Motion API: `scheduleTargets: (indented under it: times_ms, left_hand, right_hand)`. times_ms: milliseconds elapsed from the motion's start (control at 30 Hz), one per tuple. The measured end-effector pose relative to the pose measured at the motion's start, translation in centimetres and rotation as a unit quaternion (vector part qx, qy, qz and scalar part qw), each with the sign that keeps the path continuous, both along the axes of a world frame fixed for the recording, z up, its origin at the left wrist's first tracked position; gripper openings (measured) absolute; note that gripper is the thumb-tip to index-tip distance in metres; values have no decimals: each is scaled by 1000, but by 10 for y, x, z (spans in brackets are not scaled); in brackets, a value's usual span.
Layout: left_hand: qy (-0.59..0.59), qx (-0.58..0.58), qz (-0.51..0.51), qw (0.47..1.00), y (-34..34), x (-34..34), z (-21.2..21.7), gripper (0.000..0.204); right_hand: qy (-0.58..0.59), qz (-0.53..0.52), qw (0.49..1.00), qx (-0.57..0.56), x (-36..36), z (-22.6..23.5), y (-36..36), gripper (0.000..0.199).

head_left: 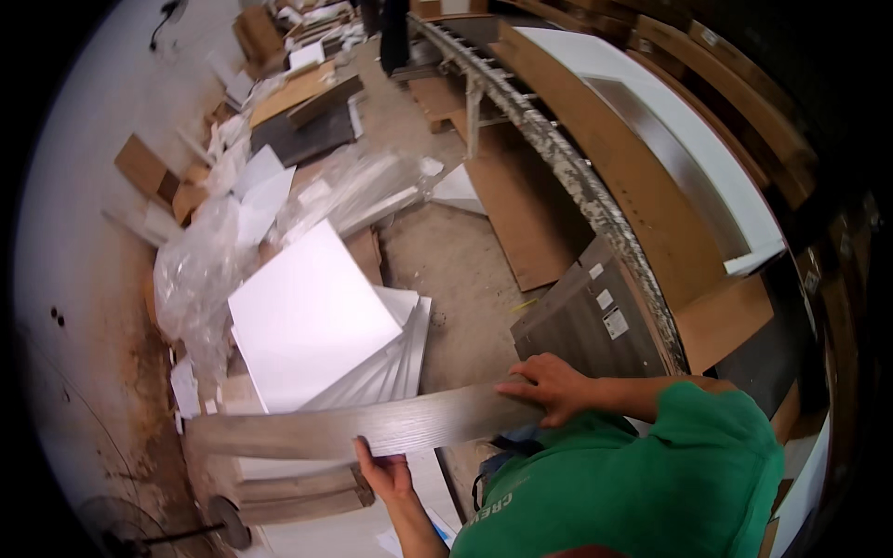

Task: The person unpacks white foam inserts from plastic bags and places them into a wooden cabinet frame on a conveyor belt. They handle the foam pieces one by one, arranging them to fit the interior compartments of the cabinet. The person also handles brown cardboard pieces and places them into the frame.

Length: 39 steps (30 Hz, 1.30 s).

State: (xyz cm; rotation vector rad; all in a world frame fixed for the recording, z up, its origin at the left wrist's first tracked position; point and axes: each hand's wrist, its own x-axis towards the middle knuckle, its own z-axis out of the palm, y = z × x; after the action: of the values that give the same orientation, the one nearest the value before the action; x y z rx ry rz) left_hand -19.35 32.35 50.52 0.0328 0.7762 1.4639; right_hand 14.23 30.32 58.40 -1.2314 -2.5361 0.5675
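Observation:
A long, narrow grey wood-grain board (419,421) lies across the space in front of me, held level. My right hand (551,387) grips its right end, with the thumb and fingers around the edge. Under the middle of the board, my left hand (383,472) holds the near edge; its thumb shows on the upper face and the other fingers are partly hidden. Below the board are more short grey wood-grain boards (302,495), lying on a pale panel. Just beyond the board stands a fanned stack of white panels (312,316).
To the right runs a worn roller conveyor rail (577,172) carrying an open cardboard box with a white panel (684,112). A dark wood-grain panel (586,316) leans beneath it. Clear plastic wrap (200,270) and cardboard scraps litter the left. Another person's dark-clothed legs (394,42) stand far off.

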Motion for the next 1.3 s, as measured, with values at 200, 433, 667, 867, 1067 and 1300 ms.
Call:
scheduleTargets:
  times_ms: [200, 433, 667, 867, 1067, 1300]
  left_hand:
    - [108, 138, -1, 985, 123, 77, 120, 43]
    - [95, 242, -266, 928, 221, 313, 188, 39]
    - [170, 245, -549, 781, 265, 585, 225, 39]
    - [169, 236, -720, 631, 246, 764, 198, 42]
    - [256, 181, -785, 534, 270, 853, 146, 49]
    - [504, 399, -758, 111, 333, 915, 176, 55]
  right_hand:
    - [-23, -192, 979, 69, 84, 100, -43, 89]
    - [-24, -414, 901, 125, 218, 151, -87, 82]
    - [46, -621, 773, 118, 288, 176, -128, 84]
    - [73, -733, 672, 74, 349, 161, -147, 87]
    - [75, -753, 653, 22, 416, 142, -130, 85]
    - [-36, -781, 620, -67, 480, 117, -80, 89]
